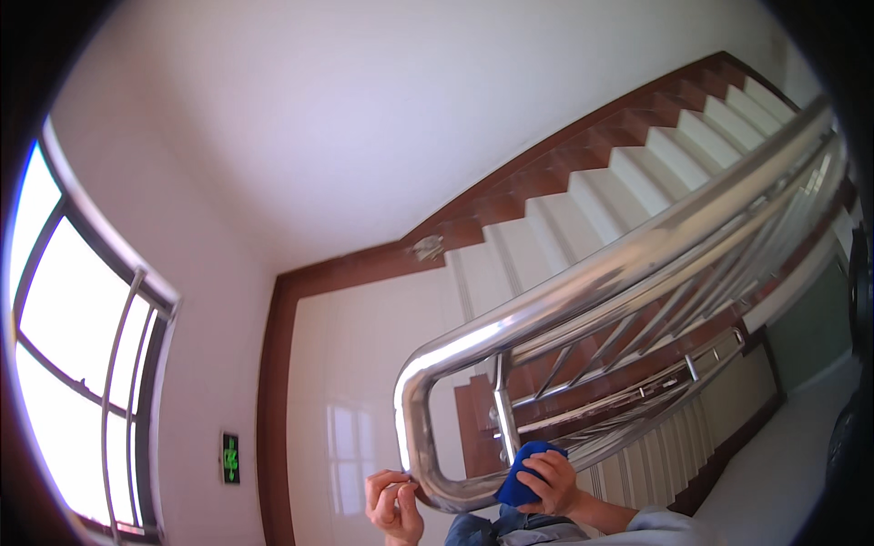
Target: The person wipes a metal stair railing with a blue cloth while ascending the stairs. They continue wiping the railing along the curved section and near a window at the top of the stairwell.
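Observation:
A polished stainless steel handrail [519,314] bends round in a rounded loop close in front of me. My right hand [552,483] grips a folded blue cloth [524,474], which lies against the lower bar of that loop. At the loop's near left corner is my left hand [396,506], its fingers curled and the fingertips beside or touching the tube. Whether those fingers pinch anything small is too unclear to say.
White stairs [601,198] with a red-brown border climb to the upper right. Below the railing, another flight [649,450] descends beside a lower handrail [724,355]. A crumpled, greyish thing [429,248] lies by the bottom step. To the left are a barred window [75,293] and a green exit sign [231,458].

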Tool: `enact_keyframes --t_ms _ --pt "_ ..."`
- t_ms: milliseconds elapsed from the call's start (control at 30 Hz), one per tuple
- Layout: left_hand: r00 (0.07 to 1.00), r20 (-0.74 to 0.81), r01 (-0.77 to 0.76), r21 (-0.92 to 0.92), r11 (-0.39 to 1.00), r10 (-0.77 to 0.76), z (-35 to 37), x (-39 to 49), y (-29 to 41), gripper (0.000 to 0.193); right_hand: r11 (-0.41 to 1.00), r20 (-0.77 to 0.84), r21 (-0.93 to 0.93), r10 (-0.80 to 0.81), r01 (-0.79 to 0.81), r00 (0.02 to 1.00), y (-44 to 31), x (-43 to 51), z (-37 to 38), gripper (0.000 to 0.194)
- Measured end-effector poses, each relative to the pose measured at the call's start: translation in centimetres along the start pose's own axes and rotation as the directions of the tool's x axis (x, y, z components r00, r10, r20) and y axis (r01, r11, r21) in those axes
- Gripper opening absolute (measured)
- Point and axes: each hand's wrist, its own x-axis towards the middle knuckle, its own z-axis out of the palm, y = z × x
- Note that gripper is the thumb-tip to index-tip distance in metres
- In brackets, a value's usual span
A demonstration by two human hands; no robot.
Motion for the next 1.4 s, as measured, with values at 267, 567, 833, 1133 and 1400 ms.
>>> enact_keyframes --t_ms 267,567,833,1133,1400 --pt "0.952 0.278 -0.106 -0.097 0.990 0.130 1.5 7.1 -3.2 0.013 0.985 -0.031 -0.010 0.175 -0.175 0.984 -6.6 2.8 2.0 0.068" --pt "0.951 0.254 -0.126 -0.196 0.973 0.175 2.7 7.8 -4.8 0.012 0.931 -0.097 -0.279 0.216 -0.235 0.972 -15.7 7.5 7.1 0.090" --pt "0.865 0.484 0.130 -0.470 0.873 0.131 -0.1 10.6 -7.1 0.016 0.808 -0.200 -0.431 0.348 -0.401 0.916 -20.2 12.2 8.5 0.082" --pt "0.894 0.433 0.376 -0.591 0.714 -0.112 -1.2 9.5 -8.7 0.025 0.683 -0.234 -0.569 0.400 -0.458 0.886 -20.5 15.7 10.0 0.079" --pt "0.984 0.167 0.013 -0.425 0.905 0.065 -3.9 6.9 -6.1 0.025 0.711 -0.209 -0.592 0.319 -0.379 0.924 -17.9 19.2 12.6 0.073"
